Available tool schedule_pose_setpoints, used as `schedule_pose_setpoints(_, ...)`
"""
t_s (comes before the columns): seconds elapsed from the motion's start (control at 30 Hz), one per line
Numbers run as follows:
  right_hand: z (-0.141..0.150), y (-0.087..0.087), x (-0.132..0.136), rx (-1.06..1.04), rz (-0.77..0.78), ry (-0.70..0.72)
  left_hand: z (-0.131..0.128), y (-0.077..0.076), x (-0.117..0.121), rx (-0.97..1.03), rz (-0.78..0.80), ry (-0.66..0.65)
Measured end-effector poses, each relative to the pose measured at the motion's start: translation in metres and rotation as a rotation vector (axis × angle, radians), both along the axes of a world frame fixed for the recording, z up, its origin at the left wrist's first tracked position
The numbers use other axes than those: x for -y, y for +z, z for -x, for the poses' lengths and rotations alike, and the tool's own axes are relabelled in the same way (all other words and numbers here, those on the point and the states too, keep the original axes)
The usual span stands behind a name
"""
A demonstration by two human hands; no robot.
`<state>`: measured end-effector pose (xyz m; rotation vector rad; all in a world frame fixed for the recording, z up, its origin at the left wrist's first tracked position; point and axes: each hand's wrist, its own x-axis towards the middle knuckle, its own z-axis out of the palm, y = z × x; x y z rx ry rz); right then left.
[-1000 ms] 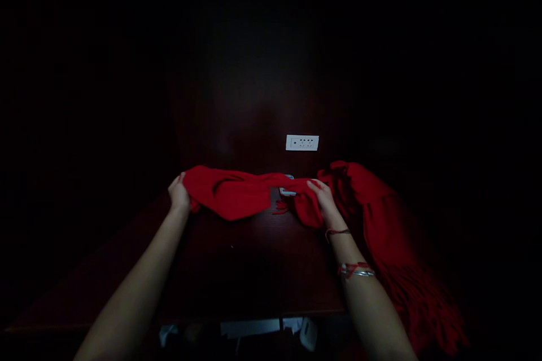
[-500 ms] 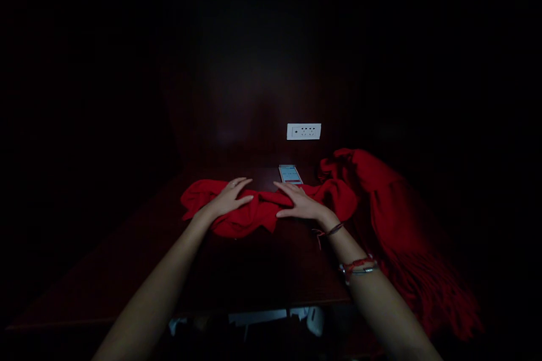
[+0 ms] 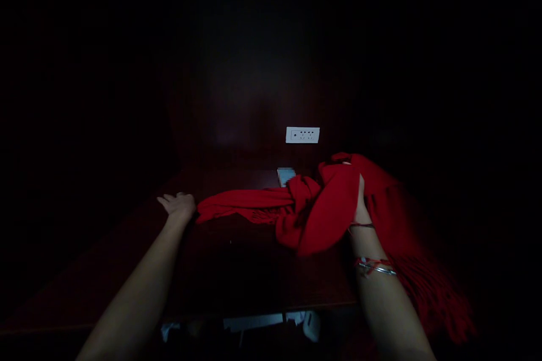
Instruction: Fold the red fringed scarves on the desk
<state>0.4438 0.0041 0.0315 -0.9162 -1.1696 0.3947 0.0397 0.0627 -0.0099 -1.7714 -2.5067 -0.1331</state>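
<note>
A red fringed scarf (image 3: 245,198) stretches across the dark table between my hands. My left hand (image 3: 178,206) is at its left end, gripping the cloth at the thumb side, while the other fingers stick out to the left. On the right, my right hand (image 3: 361,194) holds up a broad fold of the scarf. Most of its fingers are hidden by the cloth; a bit of fingertip shows at the top. More red fabric with long fringe (image 3: 440,293) hangs down beyond my right forearm; whether it is the same piece I cannot tell.
A phone (image 3: 285,176) with a lit screen lies behind the scarf, partly covered by it. On the back wall is a white socket plate (image 3: 302,135). The dark table (image 3: 228,276) ends at a front edge, with pale items below it. The surroundings are very dark.
My hands have moved apart, the left to the left and the right to the right. The bunched scarf is drawn out between them, and a fold on the right is lifted.
</note>
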Motion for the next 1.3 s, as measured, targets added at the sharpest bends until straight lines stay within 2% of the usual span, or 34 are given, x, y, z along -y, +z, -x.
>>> schedule_pose_setpoints(0.07, 0.007, 0.0, 0.003, 0.09, 0.052, 0.013, -0.013, 0.006, 0.007, -0.044, -0.206, -0.137)
schedule_pose_setpoints(0.13, 0.019, 0.002, 0.007, 0.203, 0.119, 0.106, -0.039, 0.01, 0.016, -0.044, -0.409, -0.436)
schedule_pose_setpoints(0.17, 0.025, 0.004, 0.009, 0.235, 0.129, 0.151, -0.054, 0.01, 0.021, -0.043, -0.458, -0.602)
schedule_pose_setpoints(0.23, 0.033, 0.007, 0.012, 0.209, 0.07, 0.166, -0.082, 0.006, 0.028, -0.061, -0.398, -0.869)
schedule_pose_setpoints(0.3, 0.038, 0.008, 0.015, 0.182, -0.028, 0.062, -0.1, -0.003, 0.029, -0.077, -0.241, -0.991)
schedule_pose_setpoints(0.37, 0.043, 0.003, 0.017, 0.365, -0.003, -0.047, -0.104, -0.009, 0.026, -0.087, -0.15, -0.989)
schedule_pose_setpoints(0.4, 0.047, -0.001, 0.017, 0.528, 0.086, -0.069, -0.101, -0.01, 0.023, -0.086, -0.152, -0.955)
schedule_pose_setpoints(0.47, 0.054, -0.011, 0.017, 0.873, 0.355, -0.052, -0.087, -0.006, 0.017, -0.077, -0.214, -0.832)
schedule_pose_setpoints(0.53, 0.061, -0.019, 0.016, 1.065, 0.523, -0.025, -0.066, 0.003, 0.014, -0.052, -0.287, -0.65)
schedule_pose_setpoints(0.6, 0.062, -0.022, 0.012, 1.018, 0.474, -0.07, -0.044, 0.014, 0.013, -0.026, -0.347, -0.448)
schedule_pose_setpoints(0.67, 0.057, -0.02, 0.008, 0.808, 0.342, -0.196, -0.027, 0.02, 0.015, -0.017, -0.384, -0.273)
schedule_pose_setpoints(0.73, 0.049, -0.017, 0.005, 0.641, 0.262, -0.365, -0.019, 0.023, 0.018, -0.027, -0.4, -0.121)
schedule_pose_setpoints(0.8, 0.044, -0.015, 0.005, 0.623, 0.191, -0.493, -0.021, 0.02, 0.021, -0.033, -0.362, -0.026)
schedule_pose_setpoints(0.83, 0.046, -0.015, 0.006, 0.659, 0.151, -0.504, -0.027, 0.018, 0.022, -0.031, -0.322, -0.028)
schedule_pose_setpoints(0.87, 0.05, -0.016, 0.008, 0.715, 0.114, -0.464, -0.034, 0.015, 0.024, -0.025, -0.271, -0.084)
schedule_pose_setpoints(0.97, 0.079, -0.025, 0.015, 0.941, 0.054, -0.177, -0.062, 0.003, 0.025, 0.026, -0.097, -0.48)
schedule_pose_setpoints(1.03, 0.103, -0.035, 0.018, 1.128, 0.108, -0.073, -0.078, -0.006, 0.024, 0.074, -0.001, -0.715)
schedule_pose_setpoints(1.1, 0.12, -0.044, 0.018, 1.28, 0.229, -0.052, -0.087, -0.013, 0.021, 0.089, 0.028, -0.841)
schedule_pose_setpoints(1.17, 0.125, -0.046, 0.014, 1.287, 0.31, -0.044, -0.086, -0.016, 0.017, 0.056, -0.016, -0.88)
schedule_pose_setpoints(1.2, 0.122, -0.045, 0.01, 1.203, 0.31, -0.04, -0.083, -0.015, 0.014, 0.032, -0.053, -0.861)
schedule_pose_setpoints(1.23, 0.114, -0.043, 0.005, 1.064, 0.285, -0.044, -0.076, -0.013, 0.012, 0.009, -0.09, -0.812)
schedule_pose_setpoints(1.3, 0.088, -0.036, -0.005, 0.659, 0.203, -0.102, -0.057, -0.006, 0.01, -0.023, -0.178, -0.627)
